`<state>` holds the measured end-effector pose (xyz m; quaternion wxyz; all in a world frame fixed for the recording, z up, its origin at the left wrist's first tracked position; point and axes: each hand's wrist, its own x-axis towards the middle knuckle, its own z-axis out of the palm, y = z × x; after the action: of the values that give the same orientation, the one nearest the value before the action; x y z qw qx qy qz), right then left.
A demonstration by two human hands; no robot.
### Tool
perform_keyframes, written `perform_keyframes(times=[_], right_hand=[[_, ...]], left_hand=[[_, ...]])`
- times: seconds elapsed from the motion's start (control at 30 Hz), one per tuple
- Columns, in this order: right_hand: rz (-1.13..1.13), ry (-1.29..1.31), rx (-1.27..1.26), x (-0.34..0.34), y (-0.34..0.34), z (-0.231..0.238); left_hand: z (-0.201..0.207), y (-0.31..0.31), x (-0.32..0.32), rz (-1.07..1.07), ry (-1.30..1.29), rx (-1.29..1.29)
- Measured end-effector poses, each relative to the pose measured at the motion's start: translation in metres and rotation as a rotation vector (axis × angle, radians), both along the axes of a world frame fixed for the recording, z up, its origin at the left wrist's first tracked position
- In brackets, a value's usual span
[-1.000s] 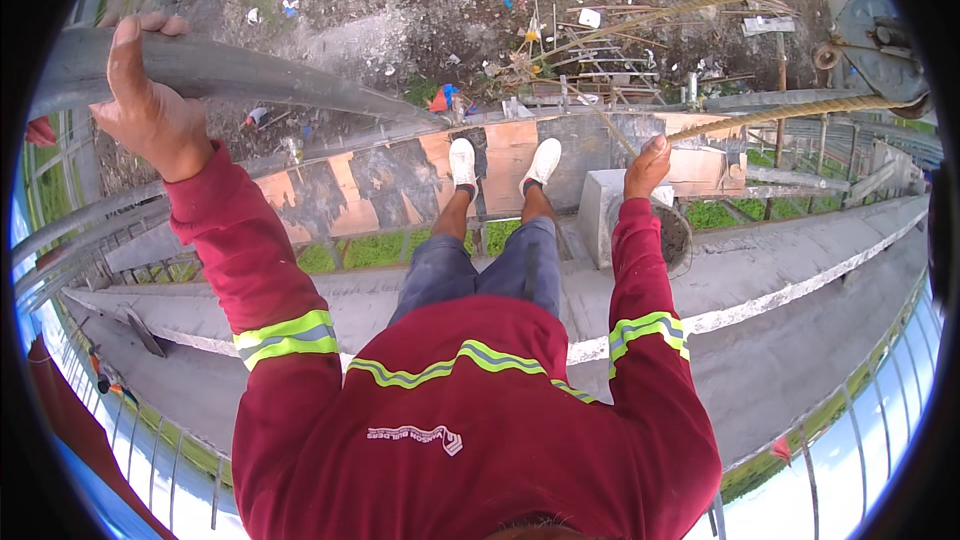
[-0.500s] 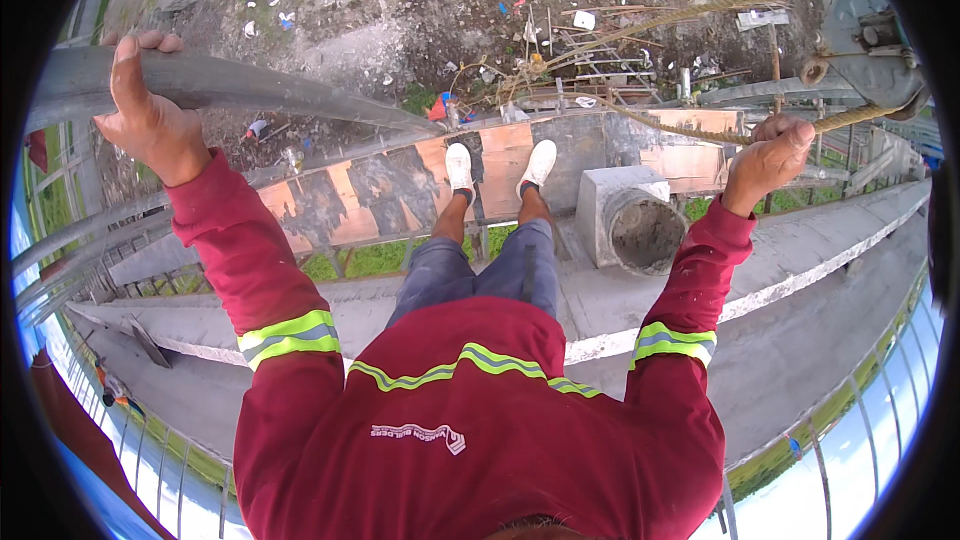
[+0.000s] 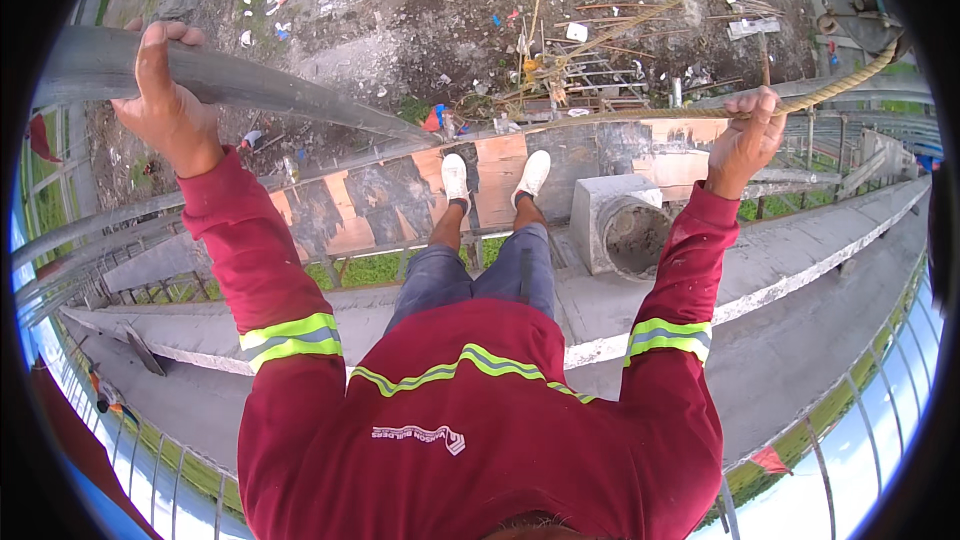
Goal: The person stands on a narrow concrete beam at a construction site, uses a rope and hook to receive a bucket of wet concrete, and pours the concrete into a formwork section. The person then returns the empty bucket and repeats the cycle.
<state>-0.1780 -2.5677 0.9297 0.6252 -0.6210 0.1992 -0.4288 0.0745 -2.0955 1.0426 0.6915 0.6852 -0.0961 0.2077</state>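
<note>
Head view, two hands [image 3: 175, 122] [image 3: 748, 142], one held rope [image 3: 840, 88]

Patchy plywood walkway [image 3: 500, 155], white shoes [image 3: 455, 177] on it, conc. ledge [image 3: 790, 238] w/ gray block [image 3: 612, 190], dirt grnd [image 3: 430, 10] below w/ litter [image 3: 577, 32]

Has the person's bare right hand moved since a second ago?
Yes, rightward: the bare right hand then overlapped the grey, boxy concrete block in the view; now it appears beyond the block's right side.

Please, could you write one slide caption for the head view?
Left hand on a grey pipe, right hand gripping a rope, above littered ground.
</note>
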Motion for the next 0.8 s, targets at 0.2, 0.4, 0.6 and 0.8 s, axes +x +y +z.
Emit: perform_keyframes(times=[0.2,0.4,0.6,0.8], right_hand=[[-0.06,0.058,-0.202,0.018,-0.011,0.098],[-0.346,0.454,-0.459,-0.036,0.027,-0.114],[0.124,0.872,0.038,-0.081,0.044,-0.179],[0.009,0.024,-0.013,0.016,-0.054,0.022]], left_hand=[[-0.001,-0.002,-0.001,0.017,-0.037,-0.057],[0.002,-0.002,-0.003,0.022,-0.021,-0.064],[0.0,-0.001,-0.002,0.038,-0.009,0.003],[-0.001,-0.003,0.0,0.04,-0.012,0.002]])
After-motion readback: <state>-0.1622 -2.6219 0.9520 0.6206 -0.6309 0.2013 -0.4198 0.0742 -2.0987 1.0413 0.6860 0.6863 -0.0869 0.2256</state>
